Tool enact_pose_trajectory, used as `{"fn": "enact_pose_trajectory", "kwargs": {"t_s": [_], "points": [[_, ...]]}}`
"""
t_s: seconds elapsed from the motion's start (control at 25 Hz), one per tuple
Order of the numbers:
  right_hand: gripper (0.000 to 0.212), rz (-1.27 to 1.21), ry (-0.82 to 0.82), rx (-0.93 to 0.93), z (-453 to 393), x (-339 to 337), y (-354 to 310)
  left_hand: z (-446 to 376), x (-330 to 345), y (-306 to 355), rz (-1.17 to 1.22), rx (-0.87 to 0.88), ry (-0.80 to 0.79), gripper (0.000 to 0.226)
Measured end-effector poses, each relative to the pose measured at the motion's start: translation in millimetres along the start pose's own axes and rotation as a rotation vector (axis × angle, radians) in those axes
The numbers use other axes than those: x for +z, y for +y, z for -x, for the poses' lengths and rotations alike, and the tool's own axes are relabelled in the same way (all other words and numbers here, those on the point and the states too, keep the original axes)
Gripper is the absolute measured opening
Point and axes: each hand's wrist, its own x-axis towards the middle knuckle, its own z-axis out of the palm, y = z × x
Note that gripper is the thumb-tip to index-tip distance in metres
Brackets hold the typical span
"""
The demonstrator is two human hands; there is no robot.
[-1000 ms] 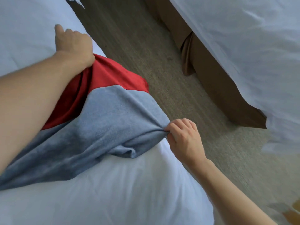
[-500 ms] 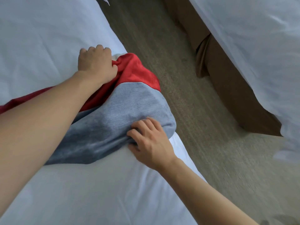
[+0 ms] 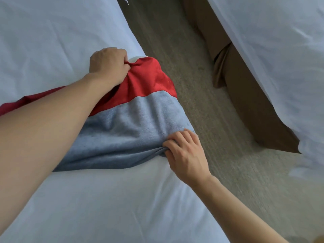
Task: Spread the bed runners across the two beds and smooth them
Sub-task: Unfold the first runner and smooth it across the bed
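A bed runner with a red band and a grey-blue band (image 3: pixel 133 127) lies across the white near bed (image 3: pixel 52 41), its end draped over the bed's right edge. My left hand (image 3: pixel 108 64) grips a bunch of the red band at its far corner. My right hand (image 3: pixel 184 151) pinches a gathered fold of the grey-blue band at the near corner by the bed's edge. My left forearm covers part of the runner. A second bed (image 3: pixel 280 50) with white bedding stands at the upper right.
A strip of grey-brown carpet (image 3: pixel 184 67) runs between the two beds. The second bed's brown skirt (image 3: pixel 245 102) hangs to the floor on the aisle side, with white bedding overhanging it.
My right hand let go of the runner's hanging corner, moved onto the bed and then slid right to pinch the grey-blue edge. My left hand curled to grip the red band.
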Motion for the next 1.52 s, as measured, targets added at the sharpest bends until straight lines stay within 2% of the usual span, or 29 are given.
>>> {"fn": "enact_pose_trajectory", "kwargs": {"t_s": [0.16,0.28,0.36,0.52,0.64,0.76,0.84,1.0,1.08,1.2,1.28,1.36,1.44,1.52], "points": [[0.033,-0.015,-0.084,-0.074,-14.1,2.1,-32.3,30.4,-8.2,-12.1,0.037,-0.002,0.04,0.04],[0.034,-0.071,-0.134,-0.161,-31.5,8.5,-73.6,63.7,-13.6,-36.3,0.015,-0.02,0.037,0.044],[0.036,-0.111,-0.1,-0.19,-53.6,14.2,-100.5,87.2,-14.7,-56.0,0.015,-0.036,0.024,0.045],[0.03,-0.01,0.037,-0.219,-120.9,34.0,-130.5,133.9,-13.8,-113.5,0.011,-0.064,0.053,0.041],[0.042,0.126,0.02,-0.255,-172.9,51.4,-143.9,157.7,-10.0,-160.1,-0.008,-0.087,0.113,0.035],[0.051,0.233,-0.044,-0.288,-211.7,68.6,-158.5,163.8,-5.8,-195.5,0.002,-0.082,0.153,0.019],[0.049,0.281,-0.075,-0.274,-231.0,83.7,-165.4,156.2,-4.4,-215.9,0.011,-0.065,0.177,0.013],[0.018,0.387,-0.063,-0.219,-262.2,101.3,-162.0,123.6,-4.5,-231.4,0.069,-0.026,0.174,0.016],[0.016,0.363,-0.063,-0.179,-274.1,102.8,-166.4,119.7,-6.4,-233.3,0.218,-0.033,0.162,0.028],[0.024,0.204,-0.032,-0.182,-280.8,109.0,-195.8,134.7,-8.4,-254.0,0.394,-0.193,0.2,0.04],[0.031,0.096,-0.058,-0.199,-286.0,120.8,-225.2,156.9,-5.9,-277.7,0.389,-0.255,0.189,0.034],[0.031,0.063,-0.124,-0.293,-291.1,135.0,-249.9,185.2,-5.4,-292.7,0.355,-0.227,0.162,0.027],[0.036,0.089,-0.256,-0.419,-292.4,150.2,-268.3,211.3,-3.0,-303.7,0.253,-0.185,0.113,0.035],[0.034,0.141,-0.357,-0.45,-288.5,161.0,-280.8,231.5,2.6,-317.8,0.173,-0.257,0.105,0.044]]}}
